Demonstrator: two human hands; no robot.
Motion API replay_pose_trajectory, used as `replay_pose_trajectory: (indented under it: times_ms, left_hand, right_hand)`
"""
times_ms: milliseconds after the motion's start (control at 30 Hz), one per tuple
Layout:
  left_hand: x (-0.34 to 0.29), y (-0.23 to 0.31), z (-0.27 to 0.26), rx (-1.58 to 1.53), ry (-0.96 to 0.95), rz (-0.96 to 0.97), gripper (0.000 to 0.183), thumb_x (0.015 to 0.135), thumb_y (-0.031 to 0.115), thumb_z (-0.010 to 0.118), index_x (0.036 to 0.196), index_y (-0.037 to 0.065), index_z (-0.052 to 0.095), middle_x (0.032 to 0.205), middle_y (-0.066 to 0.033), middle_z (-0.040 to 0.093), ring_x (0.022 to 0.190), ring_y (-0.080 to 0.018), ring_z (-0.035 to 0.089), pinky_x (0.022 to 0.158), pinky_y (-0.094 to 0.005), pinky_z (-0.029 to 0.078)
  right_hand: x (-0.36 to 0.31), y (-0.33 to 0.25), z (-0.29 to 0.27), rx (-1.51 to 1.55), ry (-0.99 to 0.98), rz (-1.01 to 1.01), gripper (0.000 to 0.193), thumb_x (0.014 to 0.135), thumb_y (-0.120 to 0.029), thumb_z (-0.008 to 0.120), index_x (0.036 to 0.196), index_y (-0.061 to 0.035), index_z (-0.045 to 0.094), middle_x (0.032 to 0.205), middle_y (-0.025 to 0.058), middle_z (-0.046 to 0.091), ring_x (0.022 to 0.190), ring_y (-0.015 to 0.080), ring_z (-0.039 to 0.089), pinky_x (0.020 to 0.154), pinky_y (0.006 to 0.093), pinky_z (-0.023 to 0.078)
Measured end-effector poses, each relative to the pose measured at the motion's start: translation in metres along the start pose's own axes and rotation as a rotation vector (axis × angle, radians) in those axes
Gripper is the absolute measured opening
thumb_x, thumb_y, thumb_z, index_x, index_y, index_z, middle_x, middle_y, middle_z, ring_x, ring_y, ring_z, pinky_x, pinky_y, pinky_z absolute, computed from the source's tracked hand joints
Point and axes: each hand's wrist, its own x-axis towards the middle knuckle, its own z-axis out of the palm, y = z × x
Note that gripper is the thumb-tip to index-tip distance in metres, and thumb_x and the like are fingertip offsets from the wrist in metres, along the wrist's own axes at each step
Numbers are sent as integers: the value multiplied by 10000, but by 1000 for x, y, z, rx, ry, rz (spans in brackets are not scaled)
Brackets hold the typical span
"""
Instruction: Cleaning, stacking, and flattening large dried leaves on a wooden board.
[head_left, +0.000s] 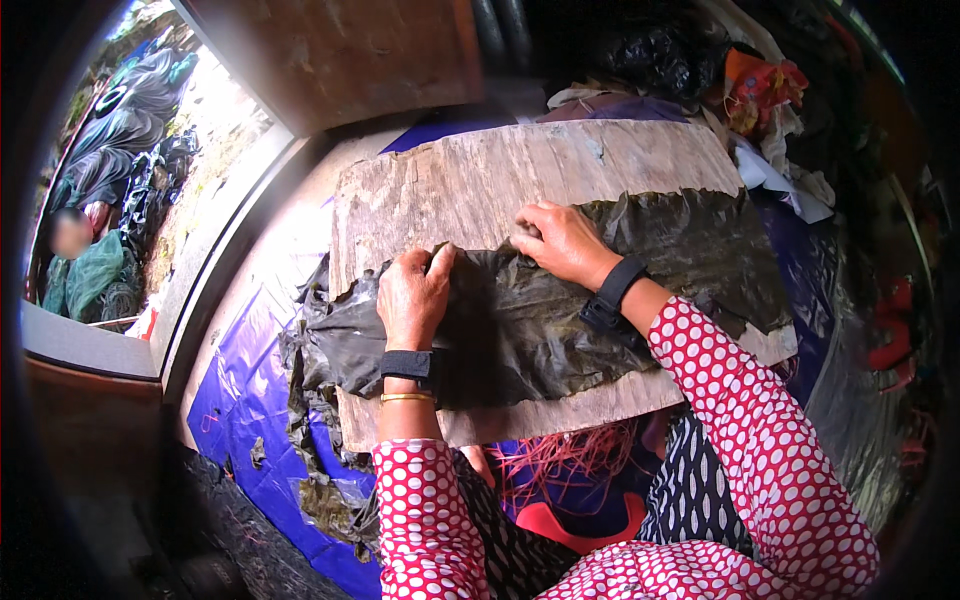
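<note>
Sheet: dark green-brown, wrinkled, leaf-like strip (520,345), flat across the pale, rough wooden board (480,180); left end hangs past board's left edge, right end by the right edge.
Long axis: left-right, slanting up toward board's far right corner.
Left hand (412,295): thumb and fingers drawn in, pinching sheet's far margin; fingertips partly hidden, firmness can't tell.
Right hand (568,245): fingers curled at far margin, thumb just apart from index; can't tell if it has hold of any sheet.
Nearer hand: left to the left end; right about mid-length.
Sheet vs grip: bulk lies below both hands toward board's near edge; a long run extends right, passing under right wrist.
Between hands: margin puckered, short span.
Under board, left: shiny blue plastic sheeting (235,375).
</note>
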Motion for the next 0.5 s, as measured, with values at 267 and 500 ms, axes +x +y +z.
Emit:
replay_pose_trajectory:
  times_ms: [267,500]
  left_hand:
    - [6,-19,12,-413,-15,23,162,735,130,617,859,25,620,794,-182,641,771,-343,622,697,-383,475]
    - [5,-24,16,-180,78,-44,161,719,45,612,877,26,584,802,-170,620,717,-318,615,691,-366,478]
  right_hand:
    - [3,-1,-17,218,20,142,106,764,-110,620,786,-11,586,737,109,580,653,221,577,620,307,452]
    - [2,2,-11,85,119,114,140,765,-110,614,879,-42,570,877,149,590,798,326,583,690,395,468]
